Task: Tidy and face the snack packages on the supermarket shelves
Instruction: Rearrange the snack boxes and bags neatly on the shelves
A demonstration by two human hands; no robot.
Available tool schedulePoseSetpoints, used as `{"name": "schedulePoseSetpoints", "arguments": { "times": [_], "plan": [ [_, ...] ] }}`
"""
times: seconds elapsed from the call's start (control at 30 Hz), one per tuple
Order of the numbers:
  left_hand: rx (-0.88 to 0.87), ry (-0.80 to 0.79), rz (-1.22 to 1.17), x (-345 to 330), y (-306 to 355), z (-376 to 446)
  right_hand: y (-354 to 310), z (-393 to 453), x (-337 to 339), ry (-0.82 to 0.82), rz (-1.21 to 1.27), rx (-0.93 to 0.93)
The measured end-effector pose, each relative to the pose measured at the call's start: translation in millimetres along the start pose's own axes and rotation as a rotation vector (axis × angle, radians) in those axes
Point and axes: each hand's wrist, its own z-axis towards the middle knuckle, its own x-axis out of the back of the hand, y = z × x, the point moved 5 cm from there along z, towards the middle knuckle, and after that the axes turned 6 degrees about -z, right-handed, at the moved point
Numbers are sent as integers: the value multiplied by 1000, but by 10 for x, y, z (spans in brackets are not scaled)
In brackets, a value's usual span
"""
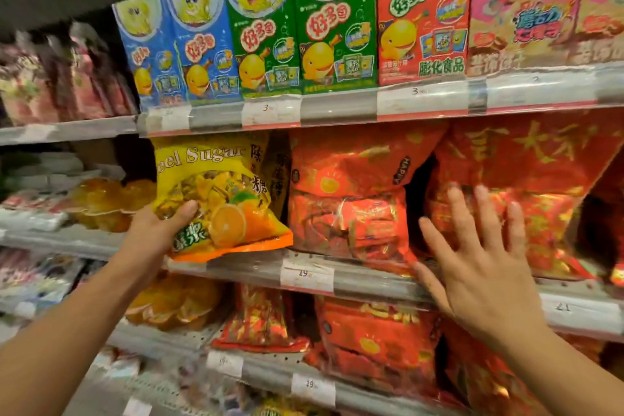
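Facing this middle shelf (354,275) comes down to two bags at once. On the left hand (158,230) the grip is closed round the lower left corner of the yellow candy bag (219,192), thumb across the front, and the bag's orange bottom seam hangs out past the shelf lip just right of that hand. On the right hand (479,263) the grip is open, fingers spread and straight, laid flat against the front of the big red bag (526,186), which leans with its top tucked under the shelf above.

Judging from how things lie, the step is to seat the yellow bag upright and square. To do it well, push the bottom seam back behind the lip first, then tip the top forward so the print reads level; pulling by one corner alone would likely twist it. A slack, rustling bag like this should settle better if its contents are shaken down.

Between the two hands stands a red-orange bag (347,199), with a dark gap just left of the open palm. Pressing flat, as now, should steady the big red bag; sliding it towards that gap would close the row. Boxes (334,20) overhead already face front.
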Motion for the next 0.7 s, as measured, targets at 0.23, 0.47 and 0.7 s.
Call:
{"name": "schedulePoseSetpoints", "arguments": {
  "times": [0.23, 0.47, 0.7],
  "plan": [
    [75, -161, 93, -454, -33, 419, -4, 0, 27, 29, 2, -5],
    [69, -37, 462, -353, -38, 419, -16, -16, 20, 66, 6, -7],
    [-239, -15, 595, -795, 203, 156, -23, -25, 24, 47, -26, -9]
  ]
}}
